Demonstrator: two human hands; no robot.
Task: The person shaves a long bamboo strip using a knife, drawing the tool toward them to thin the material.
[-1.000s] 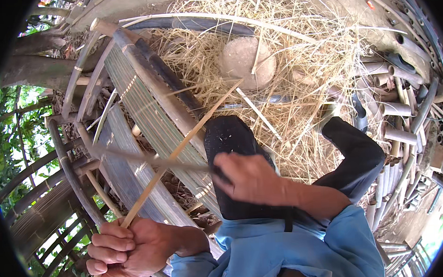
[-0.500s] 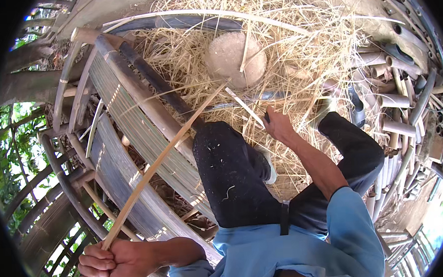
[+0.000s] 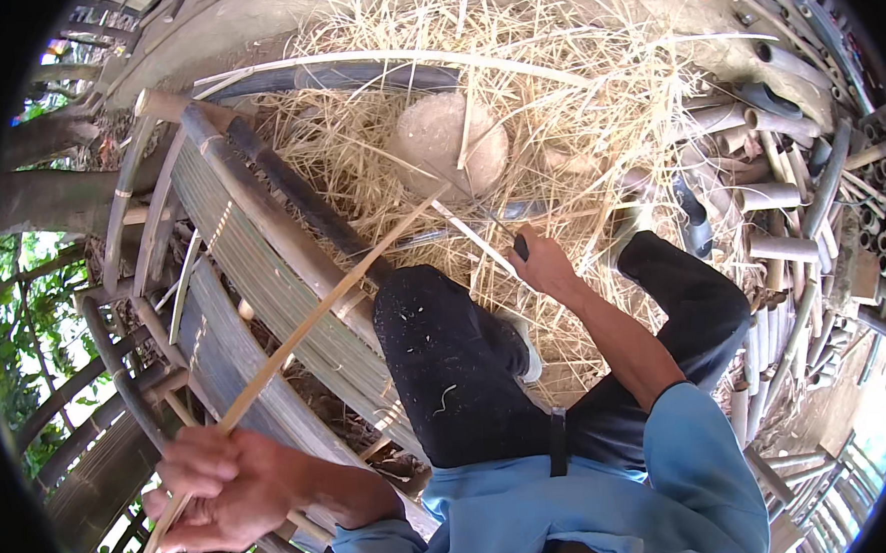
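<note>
Outdoors, a heap of dry straw and bamboo shavings (image 3: 565, 120) covers the ground ahead, with green leaves showing at the far left edge. Half buried in that heap sits a round, pale stone-like lump (image 3: 448, 144); whether it is hollow or holds anything cannot be told. Cut bamboo tubes (image 3: 769, 194) lie stacked along the right side, their open ends dark, with nothing visible inside them. A slatted bamboo bench (image 3: 253, 276) runs along the person's left. The left hand (image 3: 219, 488) is closed in a fist around the near end of a long, thin bamboo strip (image 3: 315, 318), which slants up from the lower left over the bench and ends among the straw just below the pale lump. The right hand (image 3: 543, 266) is stretched forward beyond the knees in dark trousers, wrapped around a dark knife handle (image 3: 521, 246); the blade itself is lost against the straw. A pale splinter (image 3: 476, 240) lies just beside that hand.
</note>
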